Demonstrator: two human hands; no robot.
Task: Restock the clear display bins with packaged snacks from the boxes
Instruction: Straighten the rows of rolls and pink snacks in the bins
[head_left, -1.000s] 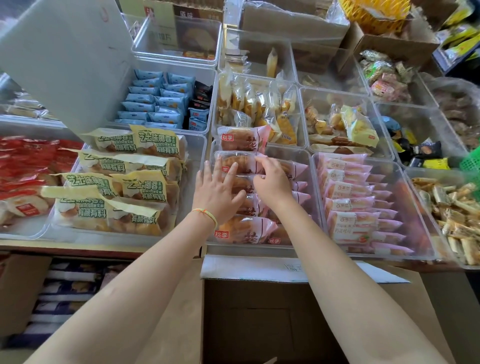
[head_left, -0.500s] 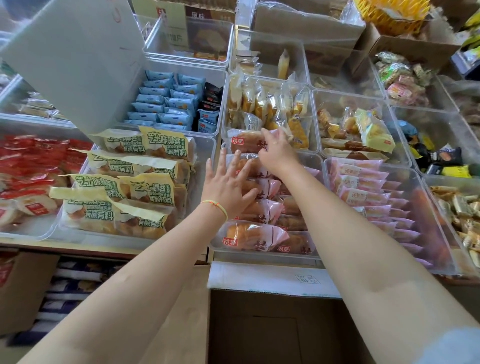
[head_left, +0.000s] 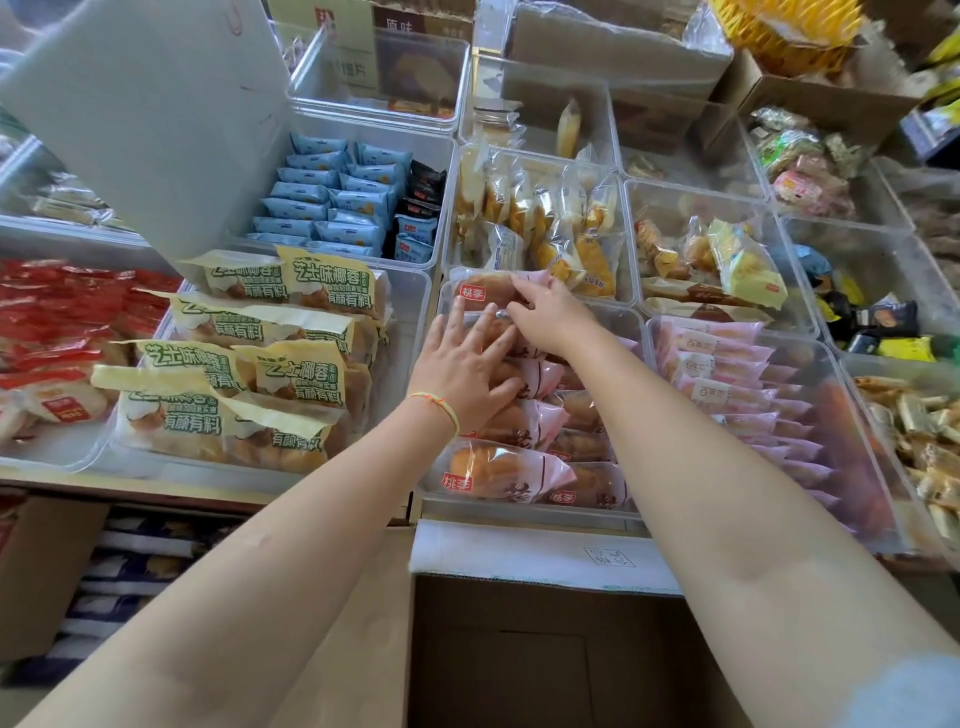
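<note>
A clear display bin (head_left: 524, 512) in front of me holds rows of pink-and-clear bread packets (head_left: 501, 470) with red labels. My left hand (head_left: 465, 366) lies flat with spread, straight fingers on the packets in the bin's middle. My right hand (head_left: 550, 317) reaches to the bin's far end, its fingers curled round the edge of the rearmost bread packet (head_left: 480, 292). An open cardboard box (head_left: 545, 649) sits below the bin's front edge, its inside dark.
Left of the bin lie yellow-green bread packs (head_left: 270, 364) and red packs (head_left: 62, 312). Pink packets (head_left: 727, 374) fill the bin to the right. Blue packets (head_left: 332, 197) and yellow-wrapped rolls (head_left: 545, 218) sit behind. A white box flap (head_left: 150, 119) stands at upper left.
My right hand moved from the middle of the bin to its far end and took hold of the rearmost packet. My left hand slid a little farther over the packets.
</note>
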